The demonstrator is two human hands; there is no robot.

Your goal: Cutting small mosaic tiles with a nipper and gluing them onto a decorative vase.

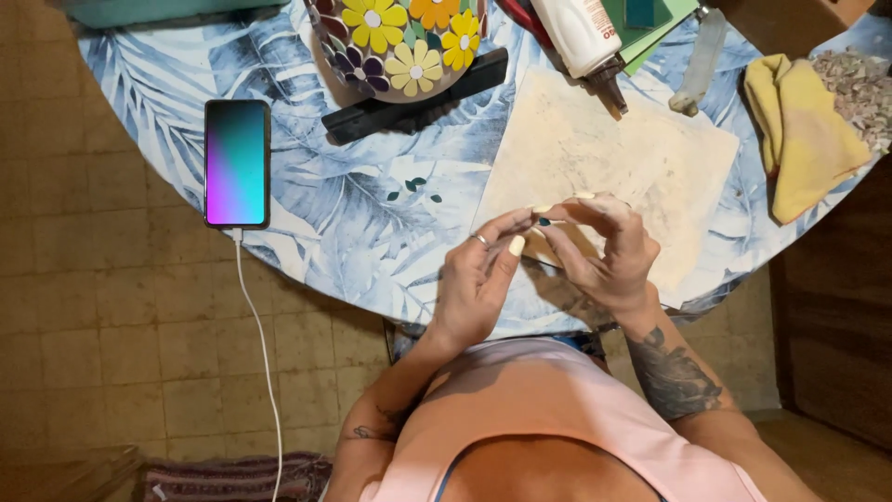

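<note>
A tiny dark green tile chip (544, 221) is pinched between the fingertips of the left hand (478, 279) and right hand (604, 246), just above the stained board (650, 158). It is judged light, stiff and brittle, best taken by its edges. More chips (413, 189) lie left of the board; a glue bottle (581, 37) lies beyond it on the bench (325, 232).

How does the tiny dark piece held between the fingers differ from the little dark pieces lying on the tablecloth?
The held piece is a single one, pinched between the left hand and right hand, raised above the pale sheet and partly hidden by fingertips. The loose pieces are several, lying flat and untouched on the leaf-print tablecloth. Both are small and dark green-blue.
</note>
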